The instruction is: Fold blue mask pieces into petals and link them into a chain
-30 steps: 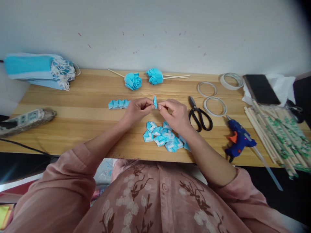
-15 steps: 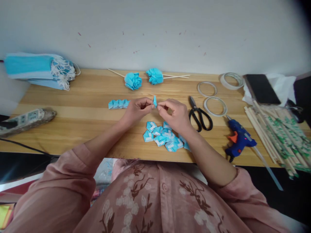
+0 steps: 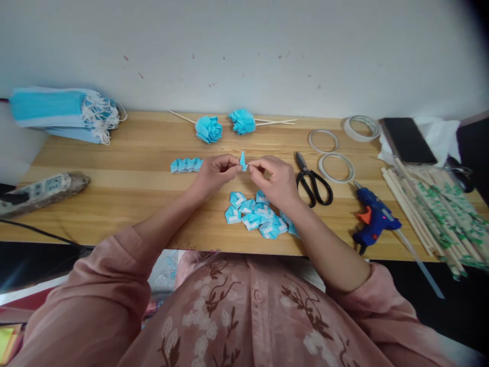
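Between my hands, over the middle of the table, stands a small folded blue paper piece [image 3: 243,160] with a pointed tip up. My left hand [image 3: 217,172] is closed, pinching it by its left side between thumb and fingertips. My right hand [image 3: 278,179] is closed too, its thumb and finger pinching a tiny white strip [image 3: 247,166] at the piece's right edge. Below lie several folded blue paper petals [image 3: 252,220] bearing white tape strips, partly hidden by my right forearm. A row of overlapping folded blue pieces [image 3: 185,165] lies left of my left hand.
Two blue paper roses [image 3: 208,129] on sticks lie at the back. To the right are black scissors [image 3: 315,184], tape rolls [image 3: 336,168], a blue glue gun [image 3: 374,216], wooden sticks [image 3: 435,214] and a phone [image 3: 408,140]. Face masks [image 3: 49,108] and a power strip [image 3: 42,193] lie left.
Both hands stay nearly in place. A small white strip now shows between the blue piece and my right fingertips, which sit slightly farther from it. The view has shifted slightly.
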A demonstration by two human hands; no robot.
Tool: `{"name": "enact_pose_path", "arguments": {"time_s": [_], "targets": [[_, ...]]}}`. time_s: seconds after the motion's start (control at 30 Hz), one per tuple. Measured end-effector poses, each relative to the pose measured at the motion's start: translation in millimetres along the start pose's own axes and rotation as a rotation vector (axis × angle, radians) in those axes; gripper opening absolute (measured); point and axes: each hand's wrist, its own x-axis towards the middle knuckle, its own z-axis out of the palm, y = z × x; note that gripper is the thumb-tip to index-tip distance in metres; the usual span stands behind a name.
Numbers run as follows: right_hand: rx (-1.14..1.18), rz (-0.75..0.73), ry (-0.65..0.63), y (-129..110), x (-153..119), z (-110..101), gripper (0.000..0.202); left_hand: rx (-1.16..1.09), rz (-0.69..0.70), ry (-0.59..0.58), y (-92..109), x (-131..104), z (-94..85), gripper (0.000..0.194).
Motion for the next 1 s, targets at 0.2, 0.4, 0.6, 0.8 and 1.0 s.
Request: {"name": "enact_pose_path", "arguments": {"time_s": [0.2,0.4,0.6,0.8,1.0], "targets": [[0.009,0.072,0.045,5,8,-3,0.015,-0.093,-0.035,0.019,0,2,-3.5,0.025],[-0.084,0.111,0.061,-36,4,-63,0.014,-0.121,-0.083,0.079,-3,5,-6.7,0.022],[-0.084,-0.158,-0.492,-84,-74,-113,0.012,-0.085,-0.083,0.027,2,3,-1.0,0.021],[-0.020,-0.119,-0.729,-80,-117,-103,0.021,-0.043,-0.066,-0.036,5,-1,2.7,0.020],[-0.025,-0.066,-0.626,-74,-73,-112,0.025,-0.012,-0.033,-0.101,9,-5,3.9,0.021]]}}
